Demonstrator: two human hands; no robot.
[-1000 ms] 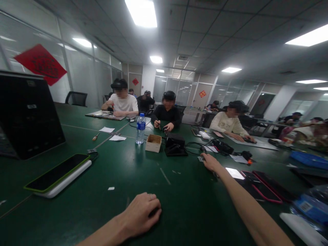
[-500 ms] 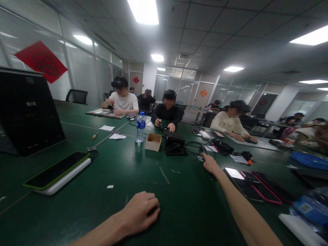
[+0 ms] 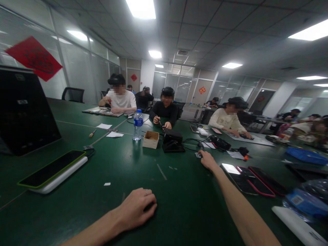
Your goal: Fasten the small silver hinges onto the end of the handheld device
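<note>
Resting the left hand (image 3: 134, 206), grip narrow and its contents hidden, on the green tabletop (image 3: 179, 208) at seven o'clock. Stretching the right hand (image 3: 208, 160), grip open and seemingly empty, just beside a small metal plate (image 3: 197, 155) at one o'clock.

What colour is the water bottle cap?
The water bottle cap is blue; it shows best in the head view.

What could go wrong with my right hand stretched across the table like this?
Your right hand sits close to the black cables, so it could snag them and drag the black box that they seem to lead to. Your right forearm runs right beside the phones, and might knock them or slide them out of place.
</note>
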